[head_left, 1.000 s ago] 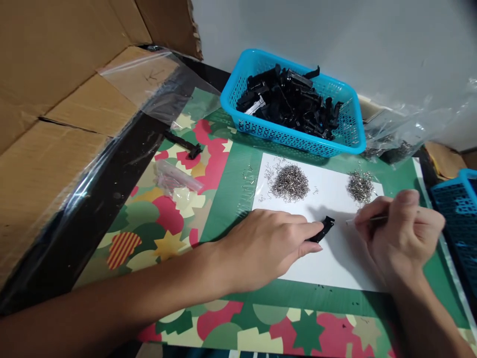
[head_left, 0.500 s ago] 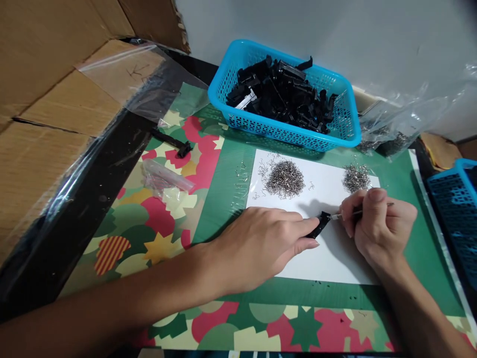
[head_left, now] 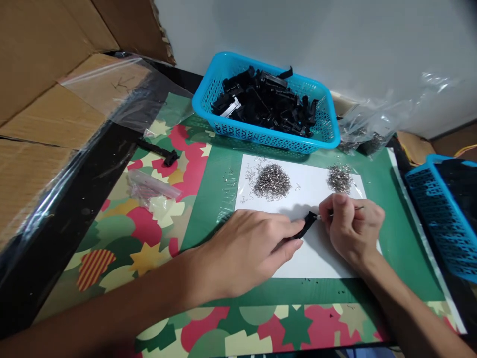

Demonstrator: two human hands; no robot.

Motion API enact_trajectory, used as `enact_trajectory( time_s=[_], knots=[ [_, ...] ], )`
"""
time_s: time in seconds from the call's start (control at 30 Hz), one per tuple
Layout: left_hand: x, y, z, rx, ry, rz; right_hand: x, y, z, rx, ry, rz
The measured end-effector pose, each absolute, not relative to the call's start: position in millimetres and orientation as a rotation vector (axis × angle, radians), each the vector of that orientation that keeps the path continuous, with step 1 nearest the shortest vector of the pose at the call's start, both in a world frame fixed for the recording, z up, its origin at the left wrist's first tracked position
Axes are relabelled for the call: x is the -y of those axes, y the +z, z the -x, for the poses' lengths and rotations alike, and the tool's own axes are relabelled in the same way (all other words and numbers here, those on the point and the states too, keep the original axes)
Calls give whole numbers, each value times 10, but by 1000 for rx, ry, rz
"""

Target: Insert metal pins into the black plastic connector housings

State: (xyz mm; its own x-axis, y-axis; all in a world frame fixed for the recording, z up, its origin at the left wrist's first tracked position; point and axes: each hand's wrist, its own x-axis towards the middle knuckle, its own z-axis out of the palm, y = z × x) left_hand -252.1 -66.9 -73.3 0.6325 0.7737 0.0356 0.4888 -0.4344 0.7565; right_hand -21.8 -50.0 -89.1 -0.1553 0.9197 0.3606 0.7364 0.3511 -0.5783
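My left hand [head_left: 242,253] pinches a small black plastic part [head_left: 306,224] and holds it down on a white sheet [head_left: 316,258]. My right hand [head_left: 352,228] is closed around thin metal tweezers [head_left: 337,213], whose tip touches the far end of the black part. Two heaps of tiny metal springs lie on the sheet, one pile [head_left: 271,181] beyond my left hand and a smaller spring pile [head_left: 340,178] beyond my right hand.
A blue basket [head_left: 208,94] full of black plastic parts stands at the back. A second blue basket [head_left: 436,209] is at the right edge. Cardboard flaps [head_left: 48,114] rise on the left. A clear bag [head_left: 368,129], a small plastic sachet [head_left: 152,185] and a loose black strip [head_left: 156,150] lie around the green mat [head_left: 395,233].
My right hand has moved left, bringing the tweezers' tip from a gap away up to the black part. My left hand keeps its hold. The view has shifted right.
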Motion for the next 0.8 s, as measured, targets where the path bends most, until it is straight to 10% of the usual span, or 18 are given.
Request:
enact_trajectory(
  time_s=[0.8],
  knots=[
    [537,-788,2598,-1286,886,-1602,183,-871,339,1749,978,1028]
  ],
)
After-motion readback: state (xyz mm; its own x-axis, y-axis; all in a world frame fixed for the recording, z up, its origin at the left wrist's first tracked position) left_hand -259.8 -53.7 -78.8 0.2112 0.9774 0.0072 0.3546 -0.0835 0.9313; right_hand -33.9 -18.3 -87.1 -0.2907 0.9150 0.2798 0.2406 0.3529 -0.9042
